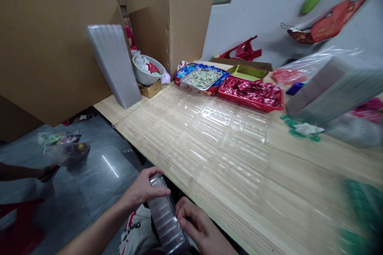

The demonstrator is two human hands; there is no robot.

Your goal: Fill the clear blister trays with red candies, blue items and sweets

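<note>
At 6 o'clock, left hand point(151, 189) clasps stacked clear trays point(168, 223); right hand point(194, 221), grip narrow, seemingly picks edges; next needs finesse.

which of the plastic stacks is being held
The lowest stack, gripped at its far end by the left hand; the left stack and right stack are untouched.

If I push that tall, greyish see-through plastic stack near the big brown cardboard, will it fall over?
The tall plastic stack would probably tip easily, because it stands much taller than its narrow base. It might slide apart, since its fine lines look like thin layers. It could topple off, standing near the edge of the pale wooden table.
</note>
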